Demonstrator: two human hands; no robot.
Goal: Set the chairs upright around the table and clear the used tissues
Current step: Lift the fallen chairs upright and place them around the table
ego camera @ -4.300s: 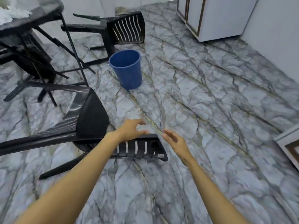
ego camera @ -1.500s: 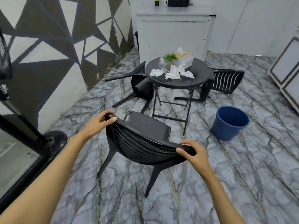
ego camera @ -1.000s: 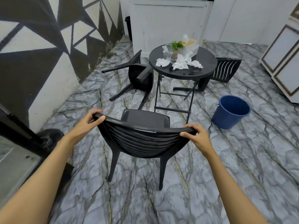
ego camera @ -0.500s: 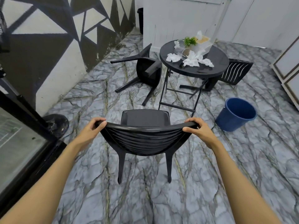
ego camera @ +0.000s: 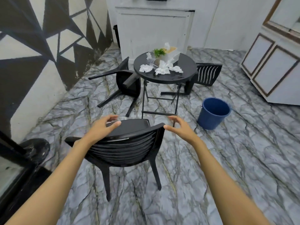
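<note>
The nearest thing is an upright black chair (ego camera: 123, 148) at 12 o'clock, standing on its legs on the marble floor (ego camera: 227, 159) with its backrest toward the person. The left hand (ego camera: 103, 129) hovers over the left part of the backrest, its fingers (ego camera: 113, 117) spread and only lightly bent, and it grips nothing. The right hand (ego camera: 180, 129) is just beside the right end of the backrest, also with loose, spread fingers (ego camera: 174, 118) and nothing held. I cannot tell if its thumb touches the chair.

At 9 o'clock, near the wall, lies a round black fan base (ego camera: 35, 148). At 1 o'clock, beyond the right hand, a blue bucket (ego camera: 212, 114) stands on the floor.

Farther at 12 o'clock is the round black surface (ego camera: 183, 73) on thin folding legs. On it lie several crumpled white tissues (ego camera: 162, 69), and behind them a white tissue box (ego camera: 172, 53) and a small green plant (ego camera: 159, 51). At the 9 o'clock side of this surface a fallen chair (ego camera: 128, 82) lies on its side with the legs pointing outward. At its 3 o'clock side a second fallen chair (ego camera: 207, 73) also lies on the floor, its slotted backrest facing the camera. At 2 o'clock is a white cabinet (ego camera: 272, 70).
</note>
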